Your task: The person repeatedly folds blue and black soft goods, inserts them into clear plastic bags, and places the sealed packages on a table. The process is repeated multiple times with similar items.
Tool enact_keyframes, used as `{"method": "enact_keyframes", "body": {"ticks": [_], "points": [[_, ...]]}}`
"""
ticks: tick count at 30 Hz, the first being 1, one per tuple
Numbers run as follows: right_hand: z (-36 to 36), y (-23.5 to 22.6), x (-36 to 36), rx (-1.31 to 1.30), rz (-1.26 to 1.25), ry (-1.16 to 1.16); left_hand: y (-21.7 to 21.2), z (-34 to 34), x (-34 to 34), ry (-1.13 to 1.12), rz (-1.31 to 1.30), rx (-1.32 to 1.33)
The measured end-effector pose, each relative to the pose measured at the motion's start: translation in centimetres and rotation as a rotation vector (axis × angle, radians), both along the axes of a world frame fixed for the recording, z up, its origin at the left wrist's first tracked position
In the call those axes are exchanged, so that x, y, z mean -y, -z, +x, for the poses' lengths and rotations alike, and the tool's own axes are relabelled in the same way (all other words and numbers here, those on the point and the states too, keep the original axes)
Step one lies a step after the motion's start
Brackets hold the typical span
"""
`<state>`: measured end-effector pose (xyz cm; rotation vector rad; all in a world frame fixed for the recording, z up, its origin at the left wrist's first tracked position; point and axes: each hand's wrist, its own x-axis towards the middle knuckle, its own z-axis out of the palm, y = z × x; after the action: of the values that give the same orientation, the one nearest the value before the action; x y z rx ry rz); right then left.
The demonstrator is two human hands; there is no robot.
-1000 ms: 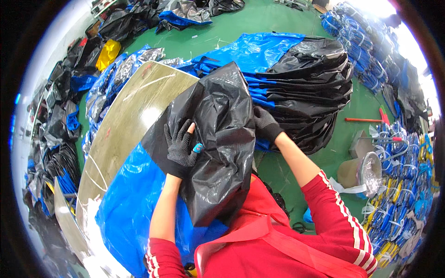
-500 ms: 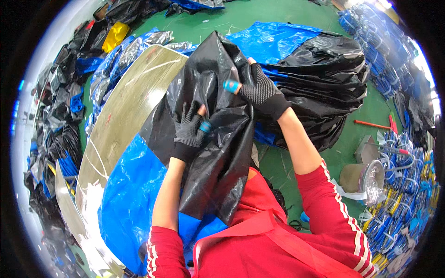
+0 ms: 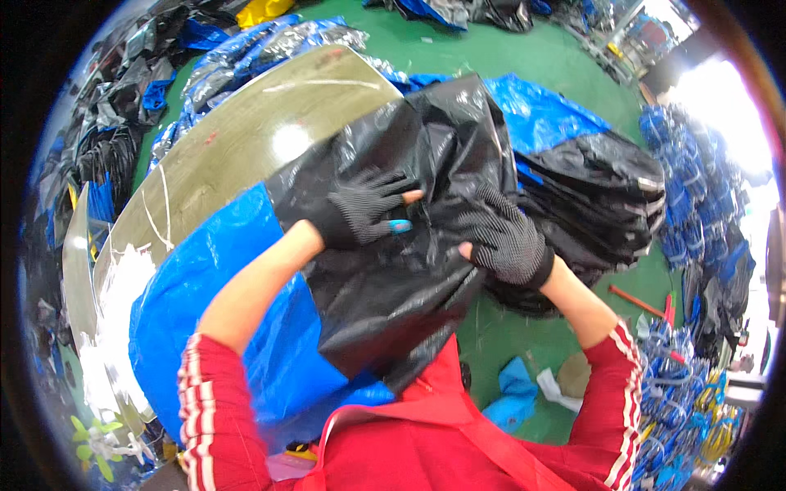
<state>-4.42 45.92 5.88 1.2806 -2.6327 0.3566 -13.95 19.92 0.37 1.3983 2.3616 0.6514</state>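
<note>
A sheet or bag of shiny black plastic (image 3: 385,286) with a blue part (image 3: 213,262) at its left lies over the table's right end and reaches down to my apron. Fingers spread, my left hand (image 3: 368,211), in a dark dotted glove, rests flat on the black part. To its right, my right hand (image 3: 508,241) lies on the same crumpled plastic with fingers stretched out and thumb apart. Blue shows at my left thumb. Neither hand visibly grips a fold. Past the right hand is a gathered black-and-blue plastic bundle (image 3: 598,184).
The curved-looking tabletop (image 3: 221,135) extends to the left. Piled plastic (image 3: 246,57) lies behind it. On the green floor (image 3: 458,49) at right are a red-handled tool (image 3: 637,301), a blue cloth-like piece (image 3: 514,393) and stacked blue bundles (image 3: 684,192).
My right hand has come down from the far upper part of the black plastic and now lies flat. The raised plastic is spread lower and wider. The view has shifted.
</note>
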Motion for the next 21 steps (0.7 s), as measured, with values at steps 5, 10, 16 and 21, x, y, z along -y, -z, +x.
{"method": "enact_keyframes", "body": {"ticks": [5,10,16,21], "points": [[-7.4,-1.8,2.2,-0.046,0.305,-0.056,2.1,2.4,0.0,0.036,0.139,-0.882],[-18.3,2.4,8.9,0.116,0.515,0.384,8.0,6.2,2.6,-0.217,0.073,-0.458],[-22.9,9.5,11.9,0.342,0.331,0.179,4.7,5.6,4.5,-0.391,0.035,-0.404],[-22.1,8.6,11.0,0.238,0.390,0.303,2.0,10.2,13.4,-0.391,0.019,-0.127]]}}
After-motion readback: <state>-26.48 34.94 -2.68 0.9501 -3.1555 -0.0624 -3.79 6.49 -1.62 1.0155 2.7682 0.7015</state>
